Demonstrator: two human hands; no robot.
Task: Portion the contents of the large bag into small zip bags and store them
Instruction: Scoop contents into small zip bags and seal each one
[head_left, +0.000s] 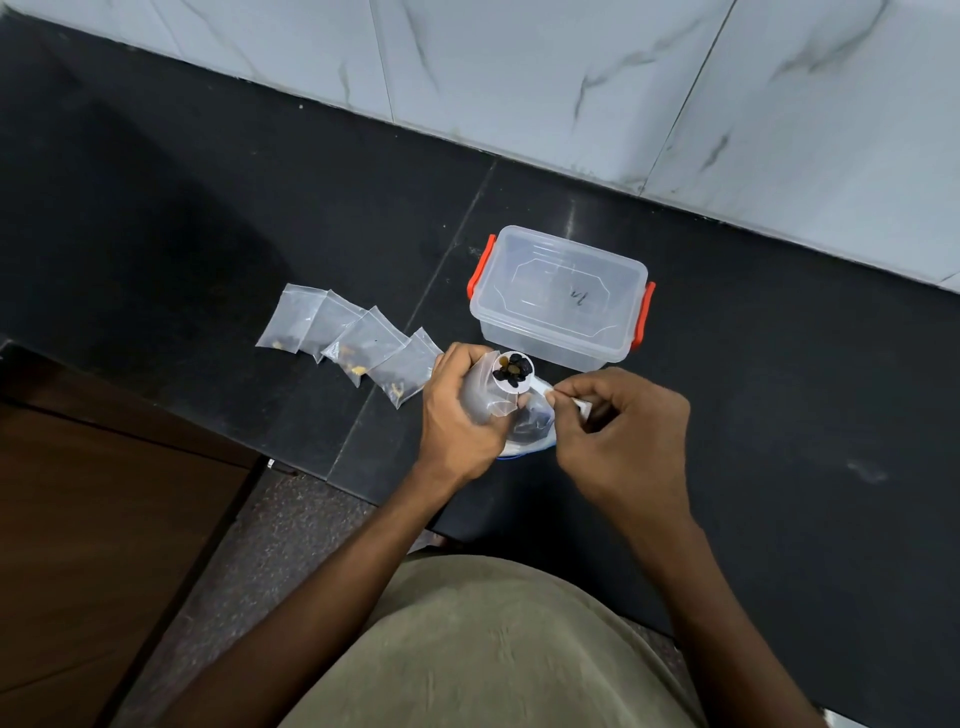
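Observation:
My left hand (460, 410) grips a small clear zip bag (485, 397) by its side, mouth up. My right hand (621, 431) pinches the handle of a white scoop (511, 371) loaded with dark and brown dried pieces, its bowl at the small bag's mouth. Under both hands lies the large clear bag (530, 431) with a blue zip edge and dark contents, mostly hidden. Several small zip bags (353, 340) holding a few pieces each lie in a row on the black counter, to the left.
A clear plastic box (558, 299) with orange latches and its lid on stands just behind my hands. The black counter (208, 218) meets a marble-tiled wall at the back. Its front edge drops to a speckled floor and a wooden panel at the lower left.

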